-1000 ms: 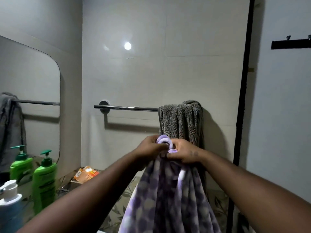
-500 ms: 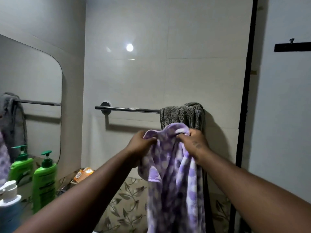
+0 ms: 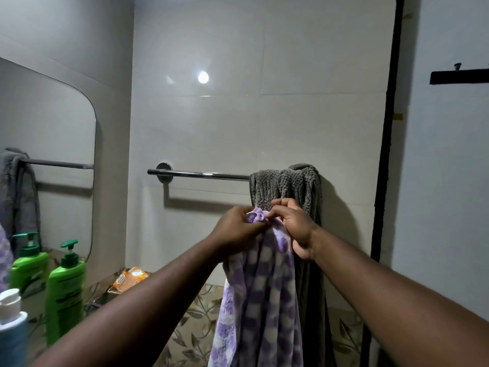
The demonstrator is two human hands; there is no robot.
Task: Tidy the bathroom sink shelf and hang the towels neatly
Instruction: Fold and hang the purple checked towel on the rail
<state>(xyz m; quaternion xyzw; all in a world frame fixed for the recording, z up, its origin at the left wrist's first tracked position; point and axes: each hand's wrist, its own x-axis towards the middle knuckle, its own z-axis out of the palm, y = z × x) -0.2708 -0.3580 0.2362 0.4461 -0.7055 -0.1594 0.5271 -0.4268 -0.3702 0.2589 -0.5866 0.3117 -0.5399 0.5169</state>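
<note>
Tiled wall (image 3: 264, 115): pale, glossy, carries the rail; a lamp reflection sits high on it.

Mirror (image 3: 47, 154): on the left wall, rounded corner, repeating the rail and the grey cloth.

Grey towel (image 3: 288, 186): draped over the right end of the rail, bunched rather than spread, hanging down past the lower edge of view. Judged still to need straightening.

Purple checked towel (image 3: 264, 287): the item in hand. It hangs in a loose column below both hands, in front of the grey towel and below the rail, not yet on it. Its top edge is gathered into a small wad at the fingers, probably to find a corner or hem before spreading it.

Towel rail (image 3: 198, 174): chrome, horizontal; left stretch bare, likely the intended place for the purple towel.

Green pump bottles (image 3: 66, 287): at the left edge of the sink shelf by the mirror, upright; one is partly a reflection. A white-capped bottle (image 3: 10, 313) stands nearer, blurred.

Left hand (image 3: 235, 229): closed on the bunched top edge from the left.

Right hand (image 3: 293, 226): fingertips pinching the same edge, palm behind the cloth.

Orange packet (image 3: 129, 278): at the shelf's far corner.
</note>
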